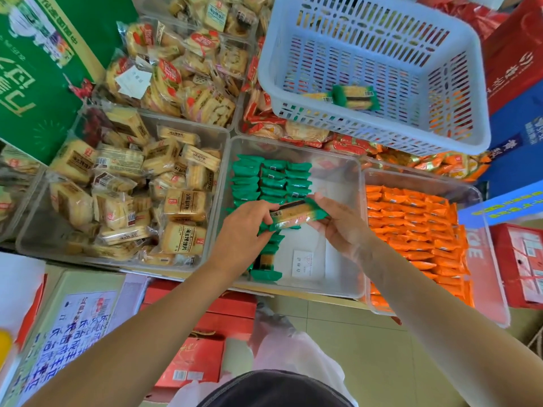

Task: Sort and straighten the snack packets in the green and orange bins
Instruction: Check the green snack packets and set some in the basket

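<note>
A green-ended snack packet lies level between both my hands, above the clear bin of green packets. My left hand grips its left end and also touches the packets below. My right hand pinches its right end. Green packets stand in tidy rows along the bin's left side; the right half shows bare floor and a paper label. To the right, a clear bin is packed with rows of orange packets. One more green packet lies in the white basket.
The white slotted basket rests tilted on bins of red and orange snacks at the back. Bins of beige biscuit packets fill the left. Red cartons stand at right, a green carton at far left, boxes and tiled floor below.
</note>
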The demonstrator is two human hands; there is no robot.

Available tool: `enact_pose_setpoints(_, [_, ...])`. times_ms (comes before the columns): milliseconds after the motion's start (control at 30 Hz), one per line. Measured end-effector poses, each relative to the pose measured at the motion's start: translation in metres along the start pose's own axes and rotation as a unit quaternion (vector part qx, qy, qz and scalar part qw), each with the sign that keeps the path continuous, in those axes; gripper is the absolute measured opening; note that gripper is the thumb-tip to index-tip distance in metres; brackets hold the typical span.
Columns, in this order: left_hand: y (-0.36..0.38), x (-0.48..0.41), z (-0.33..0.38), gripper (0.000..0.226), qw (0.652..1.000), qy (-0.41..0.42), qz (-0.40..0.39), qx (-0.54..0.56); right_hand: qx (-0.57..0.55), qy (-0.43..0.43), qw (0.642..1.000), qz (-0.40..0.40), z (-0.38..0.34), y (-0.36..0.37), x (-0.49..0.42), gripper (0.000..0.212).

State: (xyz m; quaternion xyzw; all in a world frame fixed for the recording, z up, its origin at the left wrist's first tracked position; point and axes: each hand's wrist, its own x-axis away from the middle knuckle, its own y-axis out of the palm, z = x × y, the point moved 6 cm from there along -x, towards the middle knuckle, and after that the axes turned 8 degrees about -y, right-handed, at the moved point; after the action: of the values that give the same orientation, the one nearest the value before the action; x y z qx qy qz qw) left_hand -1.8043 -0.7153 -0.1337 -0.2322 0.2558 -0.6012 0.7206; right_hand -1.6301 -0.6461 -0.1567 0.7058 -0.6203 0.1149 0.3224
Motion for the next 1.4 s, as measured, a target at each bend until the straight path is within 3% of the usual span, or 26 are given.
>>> enact_pose_setpoints(100, [0.004,-0.010,-0.006,0.035,1.000,0.014,-0.020,-0.019,0.023,-0.011,1.000,0.005,-0.007,-0.001,-0.011,0.008])
enact_pose_setpoints(333, [0.021,-0.042,-0.019,0.036,0.994,-0.008,-0.100,-0.053,0.057,-0.043,0.997,0.034,-0.018,-0.008,-0.040,0.026])
enact_pose_setpoints(433, [0.033,-0.059,-0.029,0.055,0.984,-0.044,-0.117,-0.129,0.086,-0.081,0.992,0.031,-0.026,-0.011,-0.052,0.012])
enact_pose_setpoints(567, [0.053,-0.077,-0.042,0.064,0.938,-0.049,-0.188,-0.286,0.139,-0.163,0.975,0.055,-0.042,-0.014,-0.062,0.014])
enact_pose_setpoints(733, [0.067,-0.084,-0.055,0.073,0.891,-0.040,-0.246,-0.379,0.198,-0.270,0.941,0.042,-0.061,0.000,-0.058,0.022])
enact_pose_setpoints(1100, [0.061,-0.059,-0.059,0.066,0.894,-0.026,-0.243,-0.375,0.435,-0.379,0.817,0.005,-0.046,0.042,-0.088,0.028])
enact_pose_setpoints(1400, [0.059,-0.058,-0.057,0.064,0.898,-0.036,-0.252,-0.358,0.527,-0.379,0.761,-0.003,-0.020,0.058,-0.112,0.023])
